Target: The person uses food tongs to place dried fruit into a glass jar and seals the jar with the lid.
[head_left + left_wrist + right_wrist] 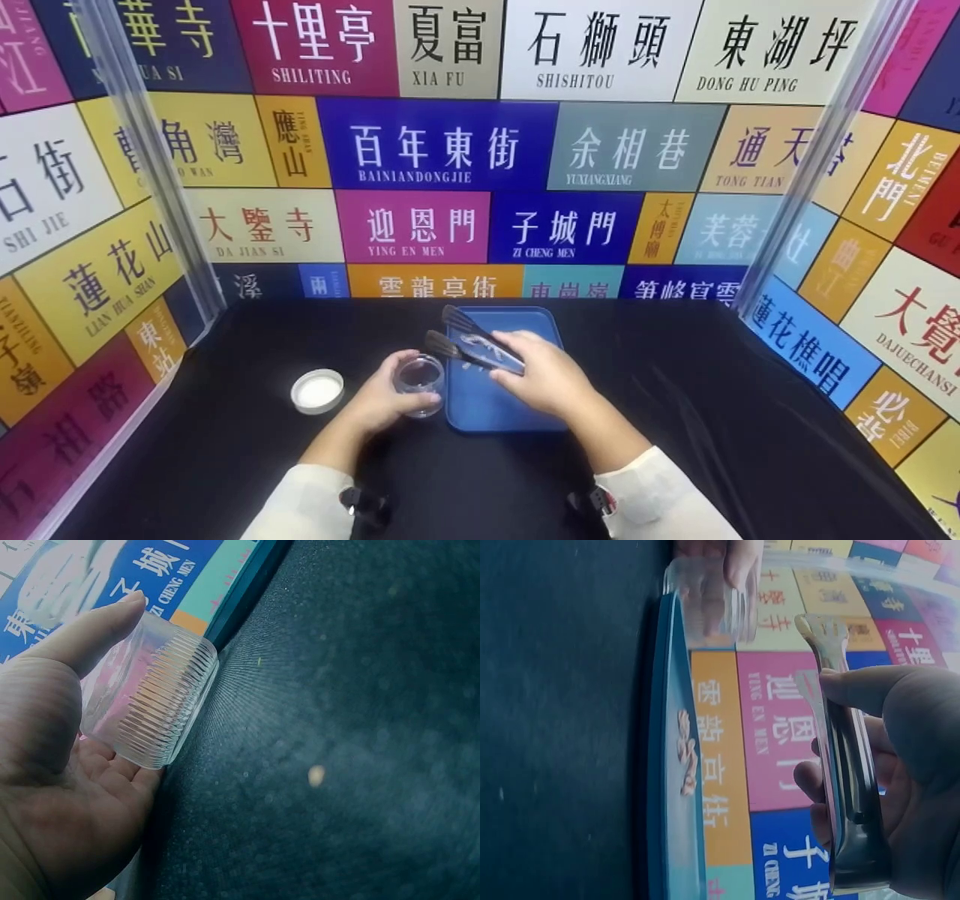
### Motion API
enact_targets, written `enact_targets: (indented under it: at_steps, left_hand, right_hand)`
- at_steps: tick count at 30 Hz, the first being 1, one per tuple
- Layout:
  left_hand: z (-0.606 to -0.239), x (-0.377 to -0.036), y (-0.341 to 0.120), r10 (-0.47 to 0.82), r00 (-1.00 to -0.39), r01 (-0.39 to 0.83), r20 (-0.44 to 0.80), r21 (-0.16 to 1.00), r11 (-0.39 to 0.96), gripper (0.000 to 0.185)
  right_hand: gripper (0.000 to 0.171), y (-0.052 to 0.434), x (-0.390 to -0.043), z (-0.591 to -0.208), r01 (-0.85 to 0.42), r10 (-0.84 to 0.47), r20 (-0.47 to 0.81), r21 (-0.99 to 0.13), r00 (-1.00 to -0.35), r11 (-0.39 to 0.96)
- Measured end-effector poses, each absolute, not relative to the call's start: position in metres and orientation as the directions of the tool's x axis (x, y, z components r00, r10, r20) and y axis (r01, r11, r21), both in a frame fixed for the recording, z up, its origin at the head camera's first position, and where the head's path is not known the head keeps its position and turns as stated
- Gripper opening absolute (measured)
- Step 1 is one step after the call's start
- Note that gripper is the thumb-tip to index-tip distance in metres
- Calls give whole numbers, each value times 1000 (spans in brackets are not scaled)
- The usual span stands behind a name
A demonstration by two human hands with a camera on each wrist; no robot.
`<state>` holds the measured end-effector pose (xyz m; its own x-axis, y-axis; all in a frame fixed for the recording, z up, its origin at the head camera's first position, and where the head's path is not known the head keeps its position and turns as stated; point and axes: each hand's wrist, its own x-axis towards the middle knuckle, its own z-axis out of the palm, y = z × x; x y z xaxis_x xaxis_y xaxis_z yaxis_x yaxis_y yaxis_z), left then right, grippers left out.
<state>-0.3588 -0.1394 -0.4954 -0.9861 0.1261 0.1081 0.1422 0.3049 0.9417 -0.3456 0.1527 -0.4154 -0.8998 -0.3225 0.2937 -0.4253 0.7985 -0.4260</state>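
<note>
My left hand (386,394) grips a clear ridged jar (161,694) round its side, just left of a blue tray (502,416); the jar stands without its lid. In my right hand (551,375) is a pair of metal tongs (844,765), held between thumb and fingers above the tray. The tips of the tongs are spread apart and point toward the jar, with nothing visible between them. Small pale pieces (686,754) lie in a loose group on the tray, partly hidden by the tongs in the head view.
A white round lid (317,391) lies on the black tablecloth (480,480) to the left of the jar. Panels printed with place names (442,150) stand behind and on both sides of the table. A small pale crumb (316,775) shows in the left wrist view.
</note>
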Motion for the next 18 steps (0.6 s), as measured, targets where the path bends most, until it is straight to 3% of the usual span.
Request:
enact_targets:
  at_steps: [18]
  left_hand:
    - [-494,-357,-140,133,-985,140,105,948,287,92]
  right_hand:
    - [66,182,-369,-428,-300,-221,222,-442,-950,845]
